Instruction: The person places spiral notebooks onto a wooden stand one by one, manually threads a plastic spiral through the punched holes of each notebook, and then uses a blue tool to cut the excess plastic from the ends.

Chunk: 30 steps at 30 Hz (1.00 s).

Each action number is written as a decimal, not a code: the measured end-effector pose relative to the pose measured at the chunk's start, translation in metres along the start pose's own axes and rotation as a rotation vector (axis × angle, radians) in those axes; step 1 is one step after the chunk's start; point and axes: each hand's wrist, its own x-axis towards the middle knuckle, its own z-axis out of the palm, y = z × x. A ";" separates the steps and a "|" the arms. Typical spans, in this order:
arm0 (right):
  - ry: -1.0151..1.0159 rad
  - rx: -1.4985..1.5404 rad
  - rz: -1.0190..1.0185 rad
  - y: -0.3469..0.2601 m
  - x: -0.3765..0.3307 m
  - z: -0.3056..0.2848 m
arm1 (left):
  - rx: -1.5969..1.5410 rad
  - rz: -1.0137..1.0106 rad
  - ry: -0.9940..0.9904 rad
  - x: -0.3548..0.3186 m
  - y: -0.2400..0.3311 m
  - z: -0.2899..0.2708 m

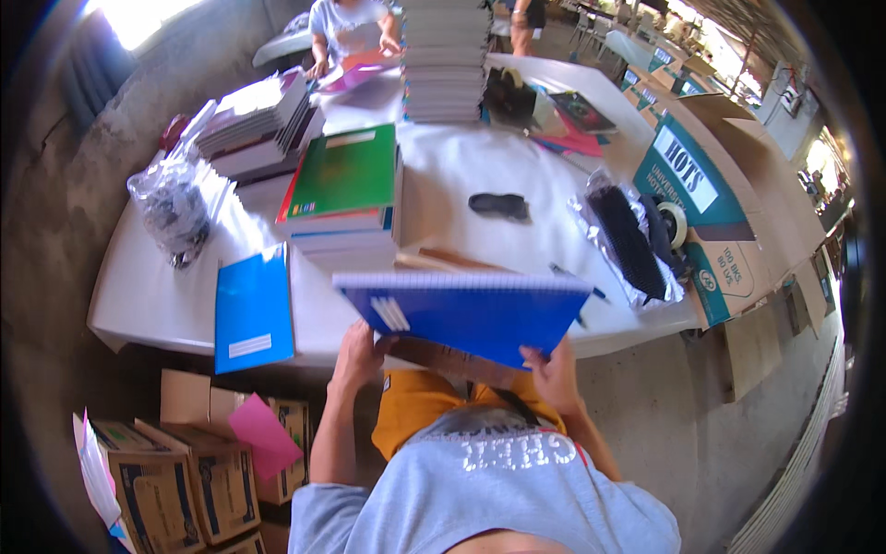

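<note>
A large blue notebook (480,314) with a white label panel is held up between my two hands at the near table edge, its far edge tilted up. My left hand (355,358) closes on its lower left corner, fingers partly behind it. At its lower right, my right hand (556,374) grips the edge with the thumb on the cover. A lighter blue notebook (254,309) lies to the left, overhanging the table edge. Beyond it stands a stack of notebooks with a green cover (343,174) on top.
On the white-covered table (443,175) are a tall notebook stack (445,65), a dark flat object (498,206), a plastic bag (173,208) and a bubble-wrap packet (623,240). An open carton (701,194) stands right, cartons (208,480) lower left. Another person (351,32) works across the table.
</note>
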 end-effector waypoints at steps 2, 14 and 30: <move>0.054 -0.003 -0.054 -0.026 0.018 -0.016 | -0.091 -0.054 0.058 0.006 0.006 -0.006; 0.067 -0.063 -0.388 -0.101 0.125 -0.020 | -0.311 -0.097 0.332 0.093 0.020 -0.016; 0.016 -0.442 -0.301 -0.040 0.086 -0.023 | -0.228 -0.057 0.289 0.072 -0.018 0.031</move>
